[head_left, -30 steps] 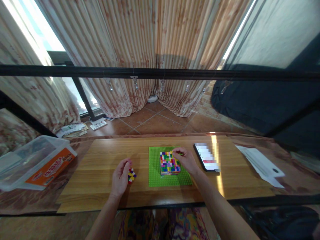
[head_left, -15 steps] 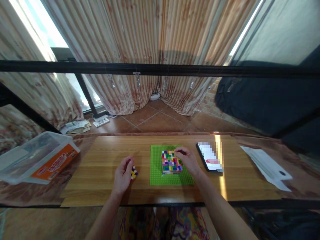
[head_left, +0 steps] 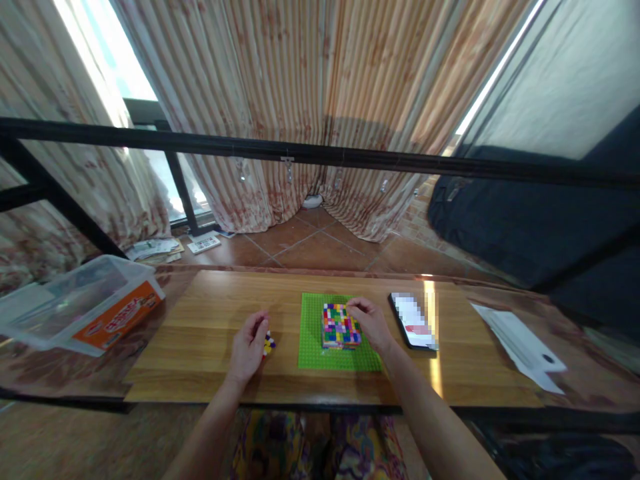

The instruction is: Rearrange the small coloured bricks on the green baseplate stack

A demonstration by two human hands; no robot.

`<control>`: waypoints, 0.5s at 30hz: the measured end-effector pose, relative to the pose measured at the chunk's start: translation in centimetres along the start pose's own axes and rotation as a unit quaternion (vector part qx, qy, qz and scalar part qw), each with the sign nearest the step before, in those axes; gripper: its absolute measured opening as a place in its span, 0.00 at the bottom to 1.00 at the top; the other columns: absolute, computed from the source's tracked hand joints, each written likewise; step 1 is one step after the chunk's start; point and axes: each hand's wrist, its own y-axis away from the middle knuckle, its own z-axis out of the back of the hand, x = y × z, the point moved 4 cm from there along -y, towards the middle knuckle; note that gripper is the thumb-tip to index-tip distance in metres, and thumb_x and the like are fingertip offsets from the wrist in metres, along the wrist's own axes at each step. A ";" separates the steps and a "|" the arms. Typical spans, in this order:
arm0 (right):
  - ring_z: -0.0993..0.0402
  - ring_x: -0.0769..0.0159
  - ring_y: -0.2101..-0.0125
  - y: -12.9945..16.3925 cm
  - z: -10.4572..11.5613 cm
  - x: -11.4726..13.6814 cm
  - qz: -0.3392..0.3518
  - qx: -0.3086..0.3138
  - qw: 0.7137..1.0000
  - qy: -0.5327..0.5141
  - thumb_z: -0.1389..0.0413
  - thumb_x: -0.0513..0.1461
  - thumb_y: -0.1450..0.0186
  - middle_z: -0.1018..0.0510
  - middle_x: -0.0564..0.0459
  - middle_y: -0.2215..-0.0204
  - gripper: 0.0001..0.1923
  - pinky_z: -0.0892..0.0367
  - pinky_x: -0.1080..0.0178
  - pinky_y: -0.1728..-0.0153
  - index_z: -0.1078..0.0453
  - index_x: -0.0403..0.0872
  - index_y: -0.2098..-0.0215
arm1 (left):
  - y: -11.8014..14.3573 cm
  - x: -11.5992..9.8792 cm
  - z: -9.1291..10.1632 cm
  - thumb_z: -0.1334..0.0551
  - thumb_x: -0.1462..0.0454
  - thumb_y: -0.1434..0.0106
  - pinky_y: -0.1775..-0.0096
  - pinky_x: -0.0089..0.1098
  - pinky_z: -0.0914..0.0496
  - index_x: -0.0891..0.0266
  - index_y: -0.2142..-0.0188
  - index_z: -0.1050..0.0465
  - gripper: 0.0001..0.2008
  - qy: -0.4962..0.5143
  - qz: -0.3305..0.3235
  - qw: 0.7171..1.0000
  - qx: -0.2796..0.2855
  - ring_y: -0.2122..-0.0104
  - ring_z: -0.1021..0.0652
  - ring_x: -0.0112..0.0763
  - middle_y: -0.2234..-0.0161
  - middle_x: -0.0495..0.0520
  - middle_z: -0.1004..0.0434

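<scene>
A block of many-coloured toy bricks [head_left: 341,328] stands on a green baseplate [head_left: 310,357] in the middle of the table. My right hand [head_left: 371,323] is at the block's far right corner, thumb and fingertips pinched together against its top. Whether a small brick is between those fingertips is too small to tell. My left hand [head_left: 250,347] hovers over the wood left of the baseplate, thumb and fingers pressed together, their contents hidden. Just beside it lies a little pile of loose bricks [head_left: 269,344], white, yellow and dark blue, partly covered by the hand.
A phone [head_left: 413,321] lies right of the baseplate on the wooden table [head_left: 190,347]. At the far left stands a clear plastic box [head_left: 83,300] with an orange label. White papers [head_left: 520,343] are at the right. A black bar [head_left: 310,152] crosses beyond the table.
The camera view has tilted and shifted slightly. My right hand stays pinched at the block's far right corner; my left hand remains by the loose bricks, covering a bit more of them.
</scene>
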 end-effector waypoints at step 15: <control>0.27 0.64 0.69 5.2 -1.1 3.5 0.058 -0.155 0.984 0.058 0.44 0.48 0.42 0.22 0.48 0.69 0.17 0.31 0.61 0.67 0.27 0.44 0.64 | 0.1 -0.1 -0.1 0.41 0.54 0.41 0.58 0.32 0.29 0.59 0.60 0.25 0.15 0.034 -0.008 0.999 -0.010 0.63 0.23 0.32 0.63 0.53 0.22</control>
